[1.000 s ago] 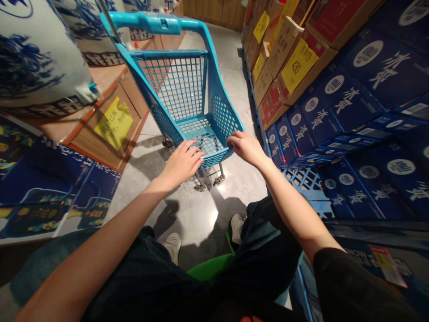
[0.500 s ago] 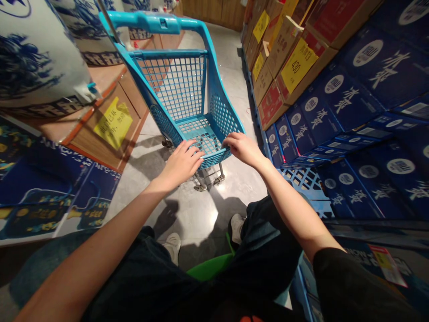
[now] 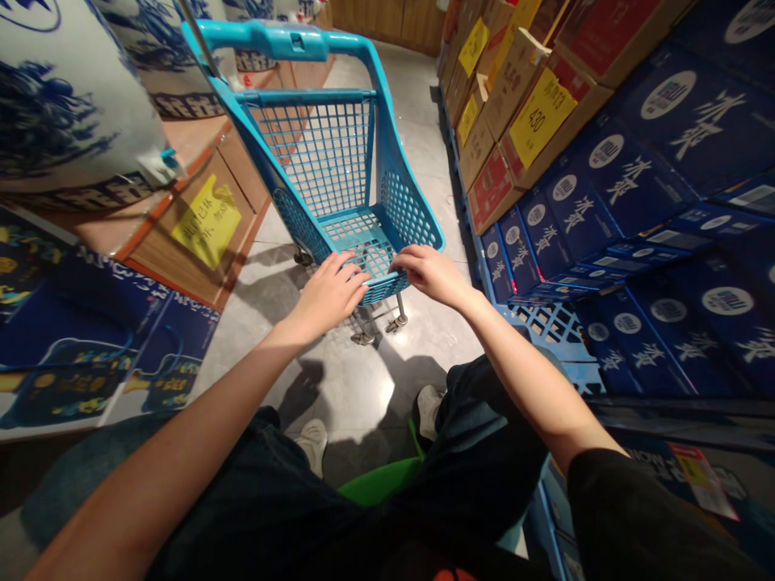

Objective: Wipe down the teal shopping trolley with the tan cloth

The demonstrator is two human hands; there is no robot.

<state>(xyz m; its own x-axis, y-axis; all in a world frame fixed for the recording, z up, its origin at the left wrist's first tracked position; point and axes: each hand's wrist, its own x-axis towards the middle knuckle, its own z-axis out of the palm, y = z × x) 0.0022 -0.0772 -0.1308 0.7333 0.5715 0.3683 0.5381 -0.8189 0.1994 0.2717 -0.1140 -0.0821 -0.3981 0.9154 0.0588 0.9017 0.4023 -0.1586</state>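
A blue plastic shopping cart [image 3: 416, 187] stands in front of me, its mesh basket showing only its own floor and walls. My left hand [image 3: 335, 286] lies over the near rim, palm down, fingers bent across the edge and slightly apart. Farther right on the same rim is my right hand [image 3: 429, 274], its fingers curled over the edge toward the inside. Both thumbs are mostly hidden. The cart's handle [image 3: 291, 42] is at the far end, and its near casters [image 3: 396, 323] rest on the floor.
Blue cartons [image 3: 563, 210] and brown boxes [image 3: 514, 105] are stacked along the right on blue pallets. Large white-and-blue jars [image 3: 66, 105] stand on a wooden counter [image 3: 230, 190] at left. Something green [image 3: 381, 482], perhaps a stool, is beneath me. Grey floor [image 3: 417, 89] runs ahead.
My right hand has slid a little left along the rim, nearer my left hand. The cart and my left hand look almost unmoved.
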